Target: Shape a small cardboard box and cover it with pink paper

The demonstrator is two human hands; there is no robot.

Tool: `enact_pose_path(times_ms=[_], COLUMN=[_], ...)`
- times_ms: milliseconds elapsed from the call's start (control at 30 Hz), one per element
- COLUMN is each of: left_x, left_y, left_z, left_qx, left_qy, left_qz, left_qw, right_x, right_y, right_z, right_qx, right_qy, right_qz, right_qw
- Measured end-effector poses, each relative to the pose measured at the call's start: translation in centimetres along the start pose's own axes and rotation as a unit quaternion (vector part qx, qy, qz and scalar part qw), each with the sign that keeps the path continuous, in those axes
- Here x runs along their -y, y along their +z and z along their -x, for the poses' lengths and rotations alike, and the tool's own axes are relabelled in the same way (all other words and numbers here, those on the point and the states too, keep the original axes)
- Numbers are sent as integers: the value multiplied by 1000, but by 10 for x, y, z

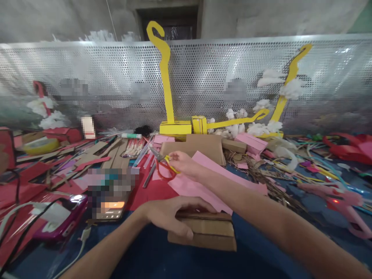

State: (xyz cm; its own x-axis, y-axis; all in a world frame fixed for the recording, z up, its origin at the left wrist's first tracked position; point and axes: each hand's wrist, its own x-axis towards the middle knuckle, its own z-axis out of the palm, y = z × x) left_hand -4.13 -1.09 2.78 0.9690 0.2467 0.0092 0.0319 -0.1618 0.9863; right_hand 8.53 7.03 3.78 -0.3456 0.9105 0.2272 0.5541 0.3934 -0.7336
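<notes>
Two bare hands above a dark-blue tabletop (pixel 192 267), as they appear to a bystander. The right hand (pixel 186 166), extended diagonally forward and leftward, is clasped on the handles of metal scissors with one yellow and one orange loop (pixel 161 157); whether any finger passes through a loop cannot be told. The left hand (pixel 174 219) grips a small brown cardboard box (pixel 207 226), thumb on the near face, fingers over the far edge. Note the relation: the scissors are beyond the box and to its left, at the border of a red sheet (pixel 139 195) and a pale-pink paper sheet (pixel 200 193). Their long axis runs obliquely, blades forward and leftward, away from the box, whose own long axis runs left to right. The right hand is the nearer to the scissors, the left to the box.
</notes>
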Motion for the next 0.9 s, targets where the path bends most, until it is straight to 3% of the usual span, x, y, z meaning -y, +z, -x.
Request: enact_pose_path(times_ms=[67,167,267,367,500,600,700,900], left_x=[1,-1,-1,4,14,17,17,15], left_y=[-3,-5,-2,0,-8,-20,-29,-34], left_z=[1,3,2,-4,-14,-14,-10,-7], left_qx=[9,-20,-101,-229,-428,-526,-551,-550], left_qy=[11,13,29,60,91,103,114,139], left_qz=[19,28,79,204,301,301,324,336], left_qw=[1000,999,991,950,848,789,760,752], right_x=[9,-2,-40,-85,-118,-125,-127,-129], right_y=[-6,-48,-102,-136,-138,-129,-124,-126], right_z=[9,32,63,95,118,120,118,117], right_qx=[18,14,-16,-34,-41,-44,-46,-30], right_qy=[-24,-30,14,78,116,129,141,139], right_qz=[-8,27,117,201,263,284,291,259], right_qw=[1000,999,993,976,957,949,945,955])
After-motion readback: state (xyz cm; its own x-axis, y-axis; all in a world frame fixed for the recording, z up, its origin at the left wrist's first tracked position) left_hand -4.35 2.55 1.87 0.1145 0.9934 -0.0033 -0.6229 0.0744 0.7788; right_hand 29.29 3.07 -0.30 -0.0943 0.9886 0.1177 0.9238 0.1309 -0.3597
